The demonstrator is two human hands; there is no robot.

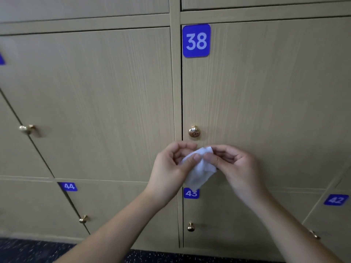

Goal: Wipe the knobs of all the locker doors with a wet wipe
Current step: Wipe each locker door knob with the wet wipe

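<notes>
A white wet wipe (199, 168) is being pinched between the left hand (171, 168) and the right hand (234, 165), just below the gold knob (194, 131) of the locker door (266, 103) that is being marked by a blue plate 38 (196, 40). Nothing is being touched by the wipe but the fingers. To the left, another knob (26, 129) is being shown on a neighbouring door. Lower doors 44 (68, 186), 43 (191, 193) and 42 (336, 200) are being seen nearer the dark speckled floor (28, 249), each with a small knob.
</notes>
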